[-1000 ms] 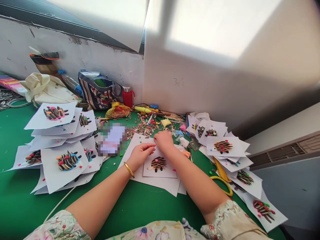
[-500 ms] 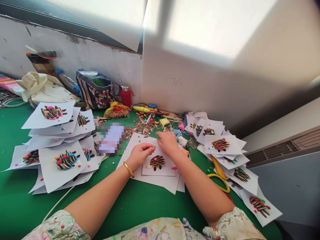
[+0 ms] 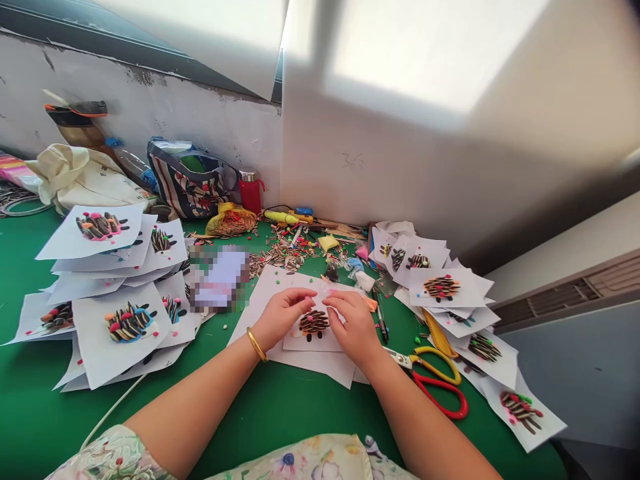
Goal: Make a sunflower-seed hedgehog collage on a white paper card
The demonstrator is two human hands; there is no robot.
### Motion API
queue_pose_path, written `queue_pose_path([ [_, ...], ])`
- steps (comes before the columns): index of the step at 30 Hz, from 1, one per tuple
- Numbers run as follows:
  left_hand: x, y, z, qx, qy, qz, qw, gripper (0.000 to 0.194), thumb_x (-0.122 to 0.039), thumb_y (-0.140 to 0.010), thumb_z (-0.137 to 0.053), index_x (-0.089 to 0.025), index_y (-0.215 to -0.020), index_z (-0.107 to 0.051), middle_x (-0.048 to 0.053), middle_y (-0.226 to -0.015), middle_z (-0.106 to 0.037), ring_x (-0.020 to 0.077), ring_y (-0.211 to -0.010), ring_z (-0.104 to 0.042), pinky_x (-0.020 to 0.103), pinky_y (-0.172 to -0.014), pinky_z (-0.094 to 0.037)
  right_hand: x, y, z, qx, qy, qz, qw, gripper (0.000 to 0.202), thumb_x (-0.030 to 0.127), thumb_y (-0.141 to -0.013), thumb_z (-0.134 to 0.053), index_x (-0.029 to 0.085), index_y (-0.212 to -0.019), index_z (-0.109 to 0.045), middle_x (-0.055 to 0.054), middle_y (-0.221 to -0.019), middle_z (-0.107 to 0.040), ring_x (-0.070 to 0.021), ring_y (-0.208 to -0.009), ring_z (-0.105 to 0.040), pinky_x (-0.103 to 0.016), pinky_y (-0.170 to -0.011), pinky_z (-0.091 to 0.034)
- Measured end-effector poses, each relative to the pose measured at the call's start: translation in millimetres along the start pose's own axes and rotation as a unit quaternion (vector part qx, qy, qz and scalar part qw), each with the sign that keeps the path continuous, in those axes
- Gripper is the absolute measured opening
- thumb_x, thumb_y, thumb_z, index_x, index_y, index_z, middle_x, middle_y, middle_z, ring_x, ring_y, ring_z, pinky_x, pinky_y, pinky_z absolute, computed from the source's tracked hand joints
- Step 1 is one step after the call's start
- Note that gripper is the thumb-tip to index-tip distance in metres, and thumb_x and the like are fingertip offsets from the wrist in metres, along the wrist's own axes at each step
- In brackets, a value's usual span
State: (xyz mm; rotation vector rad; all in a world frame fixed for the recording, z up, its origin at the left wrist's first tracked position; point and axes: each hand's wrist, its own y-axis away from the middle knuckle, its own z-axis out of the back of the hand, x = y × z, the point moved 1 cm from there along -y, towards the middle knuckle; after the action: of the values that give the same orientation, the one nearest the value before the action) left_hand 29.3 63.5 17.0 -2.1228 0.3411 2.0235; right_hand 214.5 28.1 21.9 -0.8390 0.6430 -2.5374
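A white card [image 3: 295, 343] bears a hedgehog-like picture [image 3: 313, 325] made of dark striped seeds, with small black feet and a pink dot. It lies on larger white sheets [image 3: 255, 313] in front of me. My left hand [image 3: 286, 319], wearing a gold bangle [image 3: 257, 344], hovers over the card's left edge, thumb and fingers drawn together. Opposite it, my right hand [image 3: 354, 325] is curled over the card's right side, fingertips close to the left ones. Whatever small piece the fingertips pinch is hidden or too tiny to name.
Stacks of finished-looking seed-picture cards stand left [image 3: 117, 363] and right [image 3: 443, 270]. Loose seeds [image 3: 280, 253] and coloured clay bits are heaped behind the sheets. Scissors [image 3: 440, 393] with red and yellow handles and a pen [image 3: 382, 323] lie right. A red bottle [image 3: 250, 193] stands near the wall.
My right hand has come back toward me from the far side of the card, its fingertips now facing my left hand's. The scissors and pen have come into view.
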Motion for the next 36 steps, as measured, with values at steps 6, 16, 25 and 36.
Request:
queue_pose_path([
  [6,-0.5,-1.3,0.8,0.006,-0.011,0.002,1.0,0.03,-0.044,-0.074,-0.072,-0.017,-0.088,-0.073,0.004,-0.079,-0.07,0.0171,-0.074,-0.064,0.03,-0.072,-0.054,-3.9,3.0,-3.9,-0.032,-0.015,-0.008,0.999,0.023,0.017,-0.092,-0.05,0.023,-0.104,-0.069,-0.006,-0.102,-0.068,-0.0213,-0.1,-0.059,-0.039,-0.087,-0.045],
  [16,-0.4,-1.8,-1.0,0.001,-0.051,-0.009,0.999,0.033,-0.044,-0.076,-0.069,-0.019,-0.097,-0.072,0.006,-0.088,-0.072,0.0196,-0.081,-0.065,0.032,-0.074,-0.054,-0.4,4.0,-1.9,-0.02,-0.038,-0.007,0.999,0.024,0.018,-0.093,-0.049,0.025,-0.105,-0.068,-0.006,-0.102,-0.067,-0.0216,-0.1,-0.059,-0.04,-0.087,-0.045],
  [25,-2.0,0.0,-1.5,0.009,-0.063,-0.014,0.998,0.026,-0.043,-0.076,-0.07,-0.018,-0.082,-0.068,0.002,-0.076,-0.066,0.0159,-0.07,-0.06,0.028,-0.066,-0.052,4.3,5.6,-1.2,-0.009,-0.046,0.001,0.999,0.025,0.016,-0.092,-0.049,0.025,-0.107,-0.067,-0.006,-0.103,-0.067,-0.0215,-0.1,-0.058,-0.04,-0.086,-0.045],
  [36,0.4,0.8,-2.5,0.029,-0.056,-0.006,0.998,0.033,-0.046,-0.084,-0.061,-0.018,-0.095,-0.074,0.004,-0.079,-0.07,0.0176,-0.076,-0.064,0.031,-0.074,-0.054,5.0,7.1,-0.8,-0.017,-0.051,0.004,0.999,0.027,0.016,-0.092,-0.049,0.026,-0.109,-0.066,-0.005,-0.104,-0.067,-0.0216,-0.1,-0.059,-0.04,-0.087,-0.046],
])
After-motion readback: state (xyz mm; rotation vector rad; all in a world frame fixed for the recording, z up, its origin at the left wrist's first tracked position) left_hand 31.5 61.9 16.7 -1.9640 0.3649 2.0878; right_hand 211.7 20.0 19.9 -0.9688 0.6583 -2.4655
